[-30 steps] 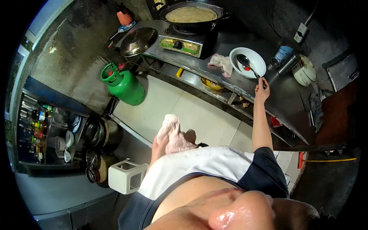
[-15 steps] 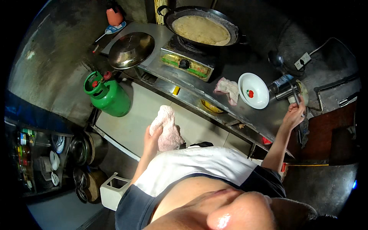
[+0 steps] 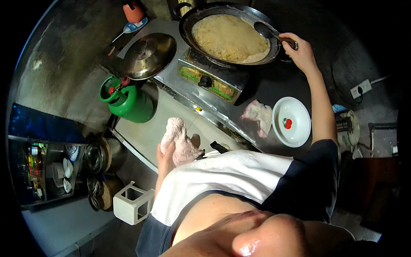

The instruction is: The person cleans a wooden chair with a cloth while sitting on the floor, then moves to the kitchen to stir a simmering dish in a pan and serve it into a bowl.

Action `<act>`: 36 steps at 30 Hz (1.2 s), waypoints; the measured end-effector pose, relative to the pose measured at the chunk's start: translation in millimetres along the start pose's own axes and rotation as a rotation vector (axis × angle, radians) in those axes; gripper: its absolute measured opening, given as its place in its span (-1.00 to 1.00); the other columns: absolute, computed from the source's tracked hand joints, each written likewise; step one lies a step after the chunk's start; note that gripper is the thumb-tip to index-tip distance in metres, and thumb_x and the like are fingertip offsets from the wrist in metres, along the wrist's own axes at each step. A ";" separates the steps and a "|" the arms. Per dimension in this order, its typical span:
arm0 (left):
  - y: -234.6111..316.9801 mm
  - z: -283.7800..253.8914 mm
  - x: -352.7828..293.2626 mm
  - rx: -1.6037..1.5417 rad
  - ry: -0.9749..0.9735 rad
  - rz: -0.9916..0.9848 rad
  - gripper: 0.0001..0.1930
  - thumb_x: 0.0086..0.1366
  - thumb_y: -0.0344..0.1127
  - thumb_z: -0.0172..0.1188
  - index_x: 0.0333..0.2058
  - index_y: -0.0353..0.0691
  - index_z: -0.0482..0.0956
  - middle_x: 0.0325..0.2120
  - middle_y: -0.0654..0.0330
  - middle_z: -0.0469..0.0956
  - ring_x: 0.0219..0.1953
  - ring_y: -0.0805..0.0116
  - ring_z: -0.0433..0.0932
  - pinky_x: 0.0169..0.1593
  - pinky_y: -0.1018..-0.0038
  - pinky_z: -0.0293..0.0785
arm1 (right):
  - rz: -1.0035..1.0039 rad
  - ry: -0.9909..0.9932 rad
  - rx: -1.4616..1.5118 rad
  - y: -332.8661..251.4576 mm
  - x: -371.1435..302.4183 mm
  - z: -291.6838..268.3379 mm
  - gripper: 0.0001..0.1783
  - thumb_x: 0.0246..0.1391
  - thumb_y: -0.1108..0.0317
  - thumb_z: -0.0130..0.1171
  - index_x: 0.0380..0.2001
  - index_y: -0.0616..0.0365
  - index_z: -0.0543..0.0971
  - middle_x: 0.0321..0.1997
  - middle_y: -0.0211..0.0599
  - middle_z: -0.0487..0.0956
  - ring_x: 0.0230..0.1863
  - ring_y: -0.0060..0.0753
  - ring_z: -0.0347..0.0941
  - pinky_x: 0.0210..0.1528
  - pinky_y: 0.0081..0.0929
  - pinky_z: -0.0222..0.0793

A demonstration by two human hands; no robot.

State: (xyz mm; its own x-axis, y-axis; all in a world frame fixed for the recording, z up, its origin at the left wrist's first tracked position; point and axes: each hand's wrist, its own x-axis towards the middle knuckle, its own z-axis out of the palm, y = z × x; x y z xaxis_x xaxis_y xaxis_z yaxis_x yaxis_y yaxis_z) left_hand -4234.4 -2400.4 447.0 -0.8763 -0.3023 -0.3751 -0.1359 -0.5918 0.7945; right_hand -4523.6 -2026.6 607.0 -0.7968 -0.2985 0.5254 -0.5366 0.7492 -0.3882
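My right hand [image 3: 299, 50] is closed round the handle of a dark ladle [image 3: 263, 29], whose bowl sits at the right inner edge of a large black wok [image 3: 188, 32]. Pale yellowish, frothy liquid [image 3: 227, 38] fills much of the wok, which rests on a gas stove [image 3: 209, 81]. Whether the ladle touches the liquid I cannot tell. Low on the left, in front of my body, my left hand [image 3: 166, 157] grips a bunched pale pink cloth [image 3: 180, 143], with its fingers partly hidden by the fabric.
Right of the stove lie a crumpled cloth [image 3: 259, 116] and a white bowl [image 3: 280, 132] with a red and green design. A metal lid [image 3: 150, 55] rests left of the stove. A green gas cylinder [image 3: 135, 105] stands below it, and a white stool [image 3: 128, 207] is at lower left.
My right hand has moved from the counter's right end up to the wok, bringing the ladle over its right edge. The view has shifted slightly. My left hand still holds the pink cloth.
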 end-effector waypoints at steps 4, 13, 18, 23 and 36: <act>-12.9 15.3 7.4 0.012 0.043 0.033 -0.58 0.16 -0.34 0.17 -0.05 -0.29 0.26 -0.18 0.07 0.43 -0.17 0.28 0.47 -0.09 0.32 0.43 | 0.064 -0.129 0.321 28.1 25.9 31.7 -0.75 0.07 0.34 0.04 -0.17 0.14 0.54 -0.48 -0.35 0.54 -0.53 -0.61 0.46 -0.47 -0.63 0.37; -26.7 18.1 37.2 0.009 0.053 0.018 -0.62 0.17 -0.38 0.17 -0.07 -0.28 0.28 -0.17 0.11 0.45 -0.11 0.34 0.44 -0.04 0.35 0.39 | 0.540 -0.236 0.909 41.5 28.8 34.6 -0.64 0.14 0.24 -0.07 -0.10 0.24 0.48 -0.48 -0.27 0.54 -0.53 -0.60 0.46 -0.49 -0.72 0.37; -9.8 20.9 66.8 0.031 -0.033 -0.032 -0.67 0.17 -0.40 0.17 -0.11 -0.28 0.31 -0.24 0.15 0.48 -0.20 0.40 0.48 -0.12 0.46 0.42 | 0.654 -0.219 1.004 34.0 20.1 27.0 -0.59 0.14 0.18 -0.09 -0.09 0.26 0.46 -0.45 -0.27 0.54 -0.51 -0.62 0.45 -0.49 -0.75 0.35; -6.4 20.7 89.5 0.036 -0.076 -0.082 -0.69 0.17 -0.42 0.18 -0.13 -0.28 0.32 -0.28 0.16 0.50 -0.25 0.43 0.50 -0.17 0.50 0.44 | 0.724 -0.145 1.060 20.2 6.2 18.3 -0.57 0.13 0.17 -0.06 -0.06 0.27 0.44 -0.46 -0.28 0.52 -0.52 -0.61 0.39 -0.50 -0.74 0.28; 8.0 31.8 110.9 0.014 -0.202 -0.177 -0.71 0.17 -0.43 0.18 -0.15 -0.26 0.33 -0.27 0.13 0.51 -0.26 0.37 0.52 -0.19 0.47 0.47 | 0.672 -0.022 0.868 -14.1 -13.0 4.3 -0.48 0.06 0.14 -0.08 -0.03 0.35 0.38 -0.49 -0.28 0.53 -0.55 -0.63 0.41 -0.54 -0.78 0.26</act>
State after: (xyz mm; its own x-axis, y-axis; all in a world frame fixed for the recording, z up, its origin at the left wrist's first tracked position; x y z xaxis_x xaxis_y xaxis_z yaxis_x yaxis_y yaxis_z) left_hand -4347.3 -2414.9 427.0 -0.9126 -0.0389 -0.4070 -0.3004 -0.6115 0.7320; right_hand -4506.8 -2035.8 602.4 -1.0000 -0.0023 -0.0032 0.0029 0.0949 -0.9955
